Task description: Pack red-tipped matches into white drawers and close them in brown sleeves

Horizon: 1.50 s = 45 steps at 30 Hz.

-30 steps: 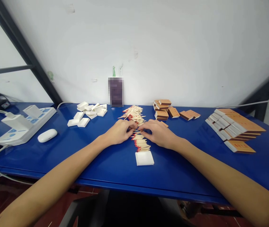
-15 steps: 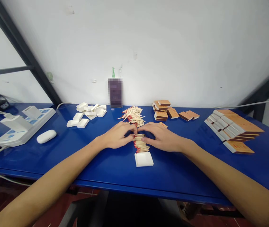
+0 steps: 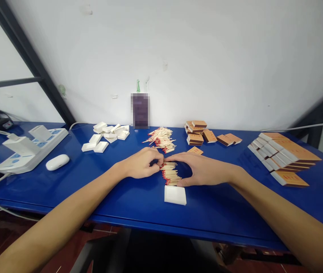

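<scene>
A row of matches (image 3: 171, 173) lies on the blue table, red heads to the left. Just behind it is a loose pile of matches (image 3: 161, 138). My left hand (image 3: 144, 162) is curled, fingertips and thumb drawn together at the row's far left end; what they pinch, if anything, is hidden. My right hand (image 3: 204, 168) arches over the row's right side, thumb apart from its fingers. Its fingertips reach the far end near my left hand, while the thumb touches the near end. In front of the row sits a white matchbox tray (image 3: 175, 195).
Several white trays (image 3: 101, 147) lie at the back left. Orange matchbox sleeves (image 3: 195, 139) are piled at the back right. A stack of filled-looking matchboxes (image 3: 288, 151) stands far right. On the left are a power strip (image 3: 33, 153) and a white earbud case (image 3: 57, 162).
My right thumb has moved down toward the near end of the row, spreading away from its fingers. My left fingers have curled closer together. The view has shifted slightly.
</scene>
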Each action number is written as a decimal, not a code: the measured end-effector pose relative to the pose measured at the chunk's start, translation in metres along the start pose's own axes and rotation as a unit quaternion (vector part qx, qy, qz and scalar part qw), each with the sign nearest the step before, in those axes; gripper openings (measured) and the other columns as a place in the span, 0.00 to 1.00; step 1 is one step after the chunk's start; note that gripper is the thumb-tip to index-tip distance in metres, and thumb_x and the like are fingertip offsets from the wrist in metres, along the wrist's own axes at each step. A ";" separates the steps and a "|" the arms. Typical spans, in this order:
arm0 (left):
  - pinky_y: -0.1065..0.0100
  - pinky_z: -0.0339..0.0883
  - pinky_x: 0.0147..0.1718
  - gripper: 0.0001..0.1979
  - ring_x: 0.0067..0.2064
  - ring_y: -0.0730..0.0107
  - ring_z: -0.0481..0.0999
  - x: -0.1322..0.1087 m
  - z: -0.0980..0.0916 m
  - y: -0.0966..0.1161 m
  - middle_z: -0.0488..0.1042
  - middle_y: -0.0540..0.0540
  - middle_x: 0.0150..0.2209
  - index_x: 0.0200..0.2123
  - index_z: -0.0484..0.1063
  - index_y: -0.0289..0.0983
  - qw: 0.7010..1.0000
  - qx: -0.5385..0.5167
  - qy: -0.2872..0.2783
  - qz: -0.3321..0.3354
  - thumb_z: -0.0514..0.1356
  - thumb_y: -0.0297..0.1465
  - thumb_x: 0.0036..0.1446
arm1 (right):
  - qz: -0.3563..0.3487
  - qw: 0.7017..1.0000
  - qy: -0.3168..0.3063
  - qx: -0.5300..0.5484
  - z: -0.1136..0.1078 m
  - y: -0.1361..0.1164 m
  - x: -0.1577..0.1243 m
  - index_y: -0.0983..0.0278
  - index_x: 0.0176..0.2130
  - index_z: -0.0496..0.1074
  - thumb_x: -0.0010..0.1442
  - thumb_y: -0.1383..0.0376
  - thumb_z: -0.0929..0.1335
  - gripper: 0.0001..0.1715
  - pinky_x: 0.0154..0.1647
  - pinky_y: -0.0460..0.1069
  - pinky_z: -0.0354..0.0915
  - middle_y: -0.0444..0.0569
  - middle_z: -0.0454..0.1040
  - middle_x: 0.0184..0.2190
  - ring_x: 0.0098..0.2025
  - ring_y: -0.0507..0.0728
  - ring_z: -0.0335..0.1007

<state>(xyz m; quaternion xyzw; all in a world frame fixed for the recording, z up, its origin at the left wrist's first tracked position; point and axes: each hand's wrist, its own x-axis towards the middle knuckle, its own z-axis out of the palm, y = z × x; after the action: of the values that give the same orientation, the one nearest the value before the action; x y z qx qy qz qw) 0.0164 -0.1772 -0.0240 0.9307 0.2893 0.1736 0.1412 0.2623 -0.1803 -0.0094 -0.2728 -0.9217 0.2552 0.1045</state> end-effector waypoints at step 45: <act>0.71 0.55 0.29 0.11 0.27 0.75 0.61 0.005 0.012 0.001 0.64 0.55 0.26 0.27 0.57 0.38 0.997 -0.058 0.043 -0.025 0.60 0.28 0.51 | -0.021 0.985 0.172 -0.011 0.036 0.015 0.023 0.63 0.43 0.75 0.56 0.70 0.70 0.13 0.42 0.51 0.66 0.48 0.78 0.38 0.39 0.56 0.73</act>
<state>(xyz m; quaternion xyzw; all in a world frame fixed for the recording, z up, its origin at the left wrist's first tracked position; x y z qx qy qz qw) 0.0256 -0.1766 -0.0331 0.9051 0.3080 0.2262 0.1863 0.2384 -0.1716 -0.0468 -0.2946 -0.8983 0.1921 0.2632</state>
